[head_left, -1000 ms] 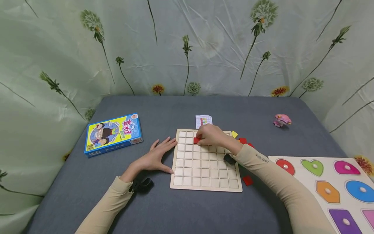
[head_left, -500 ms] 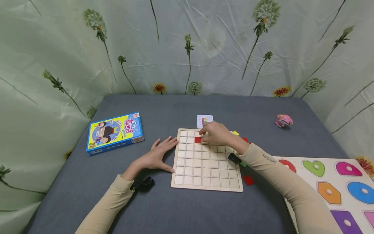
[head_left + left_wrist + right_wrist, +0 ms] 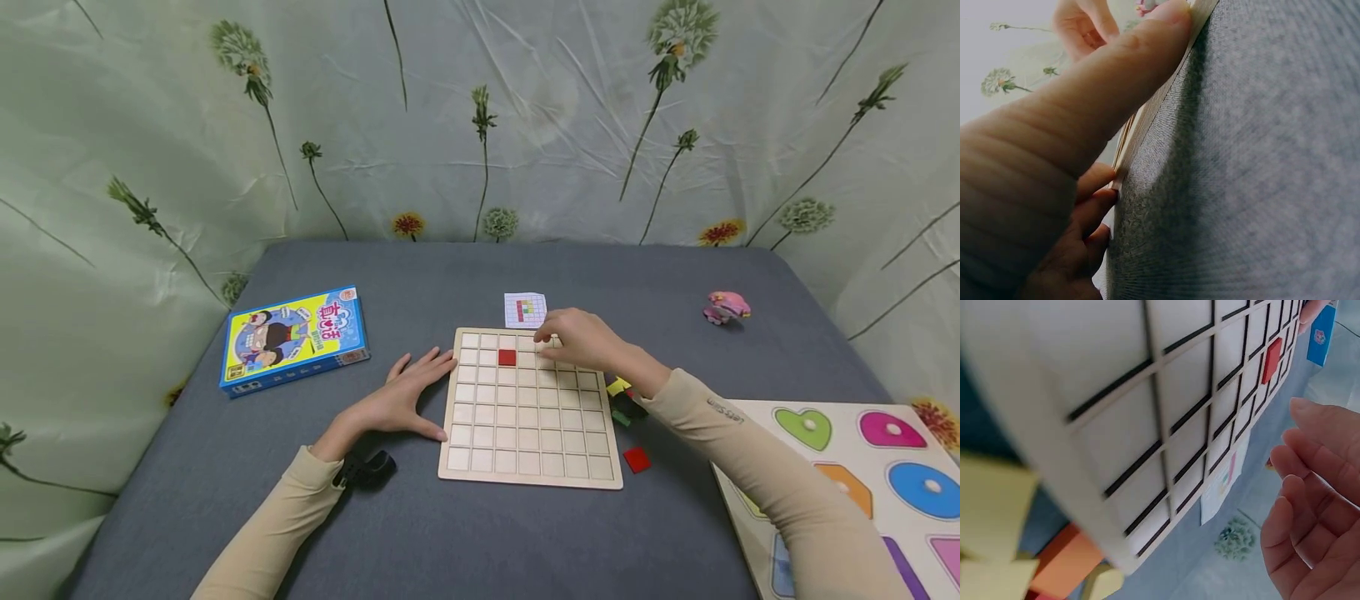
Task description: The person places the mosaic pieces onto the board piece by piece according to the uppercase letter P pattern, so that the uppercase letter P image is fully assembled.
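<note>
A wooden grid board (image 3: 527,439) lies on the table, with one red square tile (image 3: 507,357) in a cell near its top left. My left hand (image 3: 401,402) rests along the board's left edge, the thumb (image 3: 1147,47) and fingertips touching the rim. Over the upper right cells hovers my right hand (image 3: 583,340), fingers loosely bent and holding nothing; in the right wrist view its fingers (image 3: 1310,462) stand apart from the red tile. A small card (image 3: 525,311) printed with a coloured grid pattern lies just behind the board.
Loose yellow tiles (image 3: 618,386), a green tile (image 3: 621,417) and a red tile (image 3: 637,460) lie right of the board, some under the right wrist. A shape-puzzle board (image 3: 842,421) covers the right front. A blue-yellow box (image 3: 294,340) lies left; a pink toy (image 3: 726,306) sits back right.
The right hand has let go of the red tile, which stays in its cell, and has moved right across the board. The left hand keeps its place on the rim.
</note>
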`<state>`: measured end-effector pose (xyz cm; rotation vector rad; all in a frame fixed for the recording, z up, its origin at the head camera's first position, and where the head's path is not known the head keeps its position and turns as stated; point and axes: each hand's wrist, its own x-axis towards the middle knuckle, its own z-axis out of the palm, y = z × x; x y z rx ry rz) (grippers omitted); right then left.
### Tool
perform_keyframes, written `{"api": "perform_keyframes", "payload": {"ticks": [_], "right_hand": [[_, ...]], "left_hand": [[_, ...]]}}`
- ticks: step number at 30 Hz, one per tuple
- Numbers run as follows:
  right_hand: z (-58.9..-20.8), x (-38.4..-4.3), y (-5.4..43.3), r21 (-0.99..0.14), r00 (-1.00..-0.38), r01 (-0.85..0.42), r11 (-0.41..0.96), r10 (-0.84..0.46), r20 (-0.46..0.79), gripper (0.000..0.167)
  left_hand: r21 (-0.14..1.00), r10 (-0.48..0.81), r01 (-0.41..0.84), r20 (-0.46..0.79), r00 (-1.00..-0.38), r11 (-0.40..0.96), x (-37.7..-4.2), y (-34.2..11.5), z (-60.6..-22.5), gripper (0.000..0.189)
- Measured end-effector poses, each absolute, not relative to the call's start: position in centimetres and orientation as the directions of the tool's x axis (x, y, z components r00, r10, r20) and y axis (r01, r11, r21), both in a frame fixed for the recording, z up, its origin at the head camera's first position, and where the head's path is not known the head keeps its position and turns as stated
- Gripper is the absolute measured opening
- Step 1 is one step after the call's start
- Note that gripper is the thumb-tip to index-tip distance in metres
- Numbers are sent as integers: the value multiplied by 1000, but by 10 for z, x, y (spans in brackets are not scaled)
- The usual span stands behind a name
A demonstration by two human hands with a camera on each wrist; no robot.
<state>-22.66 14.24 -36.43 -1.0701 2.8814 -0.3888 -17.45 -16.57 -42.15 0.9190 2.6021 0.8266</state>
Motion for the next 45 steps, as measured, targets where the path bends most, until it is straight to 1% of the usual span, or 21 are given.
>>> {"api": "perform_keyframes", "payload": {"ticks": [6, 12, 26, 37, 45], "right_hand": [[-365, -220, 156, -214, -771, -629, 747, -635, 49, 15], [-363, -219, 168, -203, -790, -608, 768, -611, 51, 15], [-372, -219, 203, -216, -829, -554, 804, -557, 50, 16], [-373, -216, 223, -221, -839, -540, 812, -540, 66, 16], [-376, -216, 235, -225, -861, -498, 838, -509, 10, 15]], "left_hand": [[593, 637, 482, -68, -768, 645, -174, -165, -423, 105], [591, 632, 480, -66, -772, 648, -174, -165, -423, 105], [586, 631, 479, -73, -772, 654, -175, -165, -424, 105], [586, 629, 480, -68, -774, 653, -174, -165, -423, 105], [587, 629, 474, -77, -774, 656, -175, -165, -422, 104]]}}
